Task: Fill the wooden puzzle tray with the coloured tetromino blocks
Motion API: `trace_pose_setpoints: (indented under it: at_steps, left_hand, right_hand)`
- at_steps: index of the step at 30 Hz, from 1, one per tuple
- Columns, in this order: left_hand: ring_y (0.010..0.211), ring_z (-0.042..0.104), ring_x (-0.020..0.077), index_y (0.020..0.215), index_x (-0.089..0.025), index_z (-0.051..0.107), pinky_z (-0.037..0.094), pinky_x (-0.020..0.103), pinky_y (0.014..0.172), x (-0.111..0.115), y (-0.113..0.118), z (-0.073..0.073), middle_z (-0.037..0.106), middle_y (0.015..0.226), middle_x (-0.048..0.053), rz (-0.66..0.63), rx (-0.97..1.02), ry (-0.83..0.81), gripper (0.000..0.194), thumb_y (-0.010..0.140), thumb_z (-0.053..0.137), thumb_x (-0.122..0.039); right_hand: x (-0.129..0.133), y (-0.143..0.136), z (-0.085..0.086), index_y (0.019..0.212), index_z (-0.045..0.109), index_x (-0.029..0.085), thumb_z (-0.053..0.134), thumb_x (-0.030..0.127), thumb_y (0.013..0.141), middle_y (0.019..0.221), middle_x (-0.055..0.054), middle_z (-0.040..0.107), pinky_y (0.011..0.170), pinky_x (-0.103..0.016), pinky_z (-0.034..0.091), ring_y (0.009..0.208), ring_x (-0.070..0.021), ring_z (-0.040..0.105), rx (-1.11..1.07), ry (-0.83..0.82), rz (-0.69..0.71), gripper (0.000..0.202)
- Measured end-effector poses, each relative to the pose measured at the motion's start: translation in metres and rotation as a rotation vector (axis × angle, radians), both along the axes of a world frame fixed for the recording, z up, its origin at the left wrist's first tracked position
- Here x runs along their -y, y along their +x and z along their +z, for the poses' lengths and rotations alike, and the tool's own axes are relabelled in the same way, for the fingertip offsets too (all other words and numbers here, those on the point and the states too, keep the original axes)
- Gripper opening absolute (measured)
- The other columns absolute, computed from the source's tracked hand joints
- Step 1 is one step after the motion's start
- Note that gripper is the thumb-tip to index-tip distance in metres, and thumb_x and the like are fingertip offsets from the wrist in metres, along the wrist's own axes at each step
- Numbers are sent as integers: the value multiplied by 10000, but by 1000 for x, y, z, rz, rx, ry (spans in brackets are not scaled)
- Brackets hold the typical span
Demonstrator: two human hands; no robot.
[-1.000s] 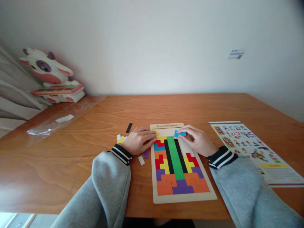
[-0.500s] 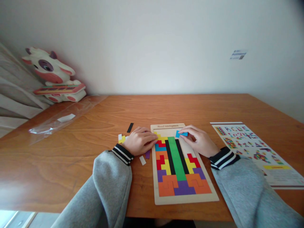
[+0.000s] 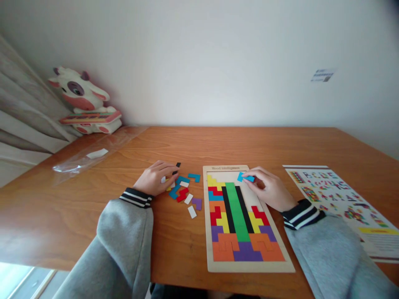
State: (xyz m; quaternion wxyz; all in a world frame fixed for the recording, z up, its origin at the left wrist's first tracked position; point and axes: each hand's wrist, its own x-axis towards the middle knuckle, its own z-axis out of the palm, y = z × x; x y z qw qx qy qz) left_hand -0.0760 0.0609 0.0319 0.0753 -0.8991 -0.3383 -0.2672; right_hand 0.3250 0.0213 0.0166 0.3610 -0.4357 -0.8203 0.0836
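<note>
Right hand [image 3: 270,187]: pinching blue piece [image 3: 246,177] | board [image 3: 251,266] reads "Wood Intelligence" | left grip [image 3: 174,174]: can't tell

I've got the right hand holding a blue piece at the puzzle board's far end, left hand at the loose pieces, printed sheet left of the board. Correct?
Wrong side for the sheet: the head view shows the printed sheet right of the puzzle board. The right hand does hold a blue piece, and the left hand is at the loose pieces.
</note>
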Motion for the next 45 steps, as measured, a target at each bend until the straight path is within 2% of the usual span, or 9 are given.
trace_pose_setpoints:
  at_steps: [4,8,14,19,22,26,34,45]
  left_hand:
    - [981,704,226,1083,-203,728,553,373,897,5,-22,1,757,1084,71,38,-23,-100,258,933,620,-383]
    - [999,703,240,1111,-213,717,553,379,908,11,-29,4,754,1105,72,22,-34,-170,379,853,705,-491]
    - [914,710,204,1063,-213,732,569,338,850,16,-13,1,772,1005,57,-30,33,-181,250,905,666,-395]
    - [977,699,206,1097,-205,718,564,362,898,18,2,-3,761,1077,77,-84,50,-157,254,918,664,-378]
    - [1017,693,205,1112,-207,716,553,377,931,18,6,-5,752,1122,84,-71,61,-149,235,943,631,-346]
    - [1019,694,206,1097,-203,720,548,380,933,17,7,-5,750,1132,83,-53,54,-163,224,951,620,-341]
    - [1026,693,205,1073,-200,730,535,375,950,20,9,-3,748,1151,89,-136,60,-211,255,902,695,-386]
    - [1046,697,219,1101,-233,741,540,398,963,21,9,-3,743,1168,89,-143,36,-241,229,929,643,-348]
  right_hand:
    - [0,2,-1,1042,661,231,585,248,947,981,-58,692,684,-305,559,776,-177,675,0,-8,-3,123]
    - [0,2,-1,1034,666,234,585,264,946,974,-61,701,707,-307,569,831,-193,688,-11,0,6,124]
    - [0,-1,0,1024,681,241,584,301,949,949,-61,705,666,-306,574,759,-186,680,-25,0,14,136]
    - [1,-1,1,1015,681,242,583,325,950,941,-68,703,644,-321,578,700,-182,663,-18,-12,3,143]
    - [1,-2,1,1016,682,244,583,328,949,937,-67,703,652,-324,579,710,-186,667,-26,-13,0,146]
    - [1,-2,1,1021,680,245,583,305,947,948,-64,704,673,-323,577,765,-195,684,-20,-1,10,136]
    - [0,-1,1,1032,677,242,586,281,948,968,-65,705,691,-322,576,798,-195,692,-6,1,18,130]
    - [0,1,-1,1032,682,246,581,311,945,987,-71,710,735,-348,583,866,-220,703,-11,-7,1,148]
